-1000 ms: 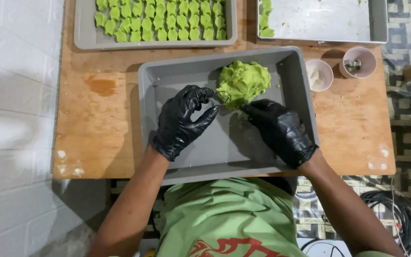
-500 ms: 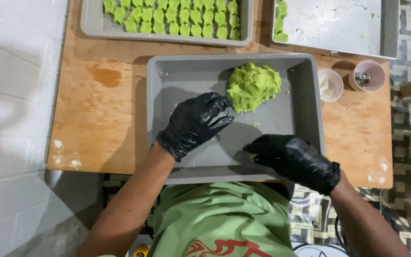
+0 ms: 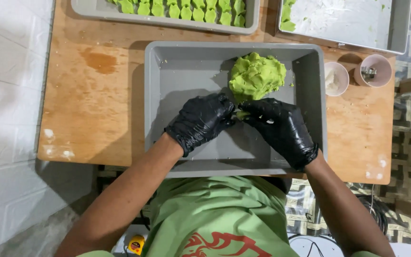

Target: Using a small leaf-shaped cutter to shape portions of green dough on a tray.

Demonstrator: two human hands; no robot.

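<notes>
Green dough (image 3: 257, 76) is heaped toward the far right corner of a grey tub (image 3: 181, 66) on the counter (image 3: 91, 95); a small dough piece (image 3: 241, 114) is pinched between the gloved left hand (image 3: 200, 121) and right hand (image 3: 279, 126).

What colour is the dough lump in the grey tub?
Bright light green; the dough lump shows best in the head view, inside the grey tub.

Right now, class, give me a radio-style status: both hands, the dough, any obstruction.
Left hand and right hand pinch a small green piece. Dough lump sits in grey tub. Nothing obstructing.
</notes>
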